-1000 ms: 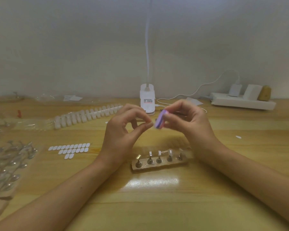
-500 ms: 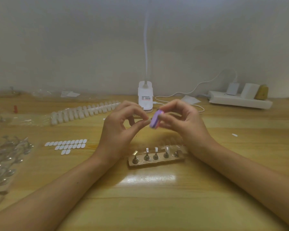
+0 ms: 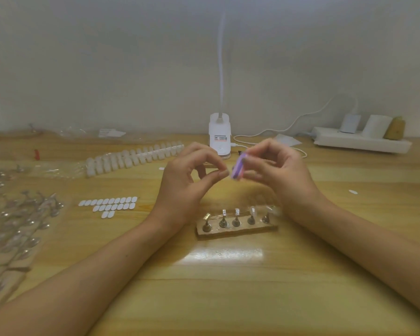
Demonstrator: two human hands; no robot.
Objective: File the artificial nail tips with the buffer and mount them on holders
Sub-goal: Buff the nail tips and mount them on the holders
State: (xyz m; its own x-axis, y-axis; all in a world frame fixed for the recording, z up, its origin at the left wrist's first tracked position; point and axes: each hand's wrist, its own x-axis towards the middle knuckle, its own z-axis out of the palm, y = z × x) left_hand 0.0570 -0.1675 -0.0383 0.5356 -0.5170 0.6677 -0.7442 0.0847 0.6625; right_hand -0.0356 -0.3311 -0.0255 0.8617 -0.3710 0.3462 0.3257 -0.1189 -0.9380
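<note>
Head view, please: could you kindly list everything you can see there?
table: one, wooden, under everything
buffer: one, purple, held mid-air at centre
holder stand: one, wooden, centre, carrying five metal holders
lamp base: one, white, back centre
nail tips: one long strip, whitish, left of lamp base
adhesive tabs: many, white, left of stand
bagged holders: many, metallic, far left
power strip: one, white, back right
left grip: one, fingertips pinched beside buffer; contents too small to tell
right grip: one, pinching buffer

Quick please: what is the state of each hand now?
Left hand: fingertips pinched together; any held thing cannot be told.
Right hand: closed, holding the small purple buffer block.
</note>
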